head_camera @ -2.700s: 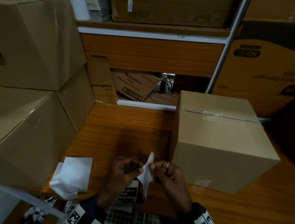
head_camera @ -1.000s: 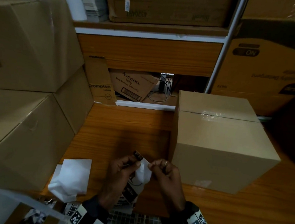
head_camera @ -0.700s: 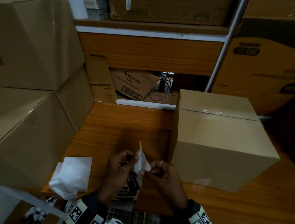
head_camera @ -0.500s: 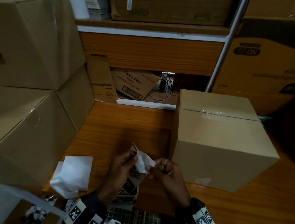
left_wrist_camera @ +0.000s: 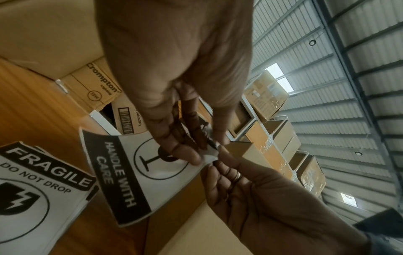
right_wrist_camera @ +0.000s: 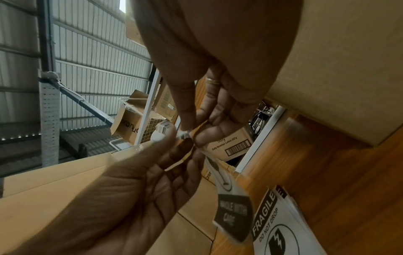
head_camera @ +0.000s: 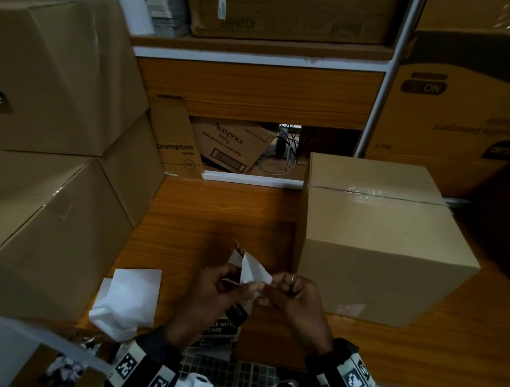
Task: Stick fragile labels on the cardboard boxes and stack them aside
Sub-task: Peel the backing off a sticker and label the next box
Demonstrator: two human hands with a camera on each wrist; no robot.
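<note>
Both hands hold one black-and-white fragile label (head_camera: 251, 270) just above the table's front edge. My left hand (head_camera: 233, 282) pinches its upper part, and the printed "HANDLE WITH CARE" end (left_wrist_camera: 122, 174) hangs below the fingers. My right hand (head_camera: 271, 287) pinches a peeled layer at the top corner (left_wrist_camera: 210, 155), a little apart from the rest of the label. More labels lie in a stack (head_camera: 220, 329) on the table under the hands. A taped plain cardboard box (head_camera: 382, 235) stands just right of the hands. Two large boxes (head_camera: 44, 221) are stacked at the left.
Crumpled white backing sheets (head_camera: 127, 302) lie left of the hands. Behind the wooden table (head_camera: 215, 214) is a shelf holding Crompton (head_camera: 174, 146) and Aveeno (head_camera: 230, 148) cartons. A dark object (head_camera: 506, 230) stands at the far right and wire mesh (head_camera: 247, 374) along the front edge.
The peeled white layer has been drawn further up and apart between the fingertips. Both hands have stayed in place above the label stack, and the boxes have not moved.
</note>
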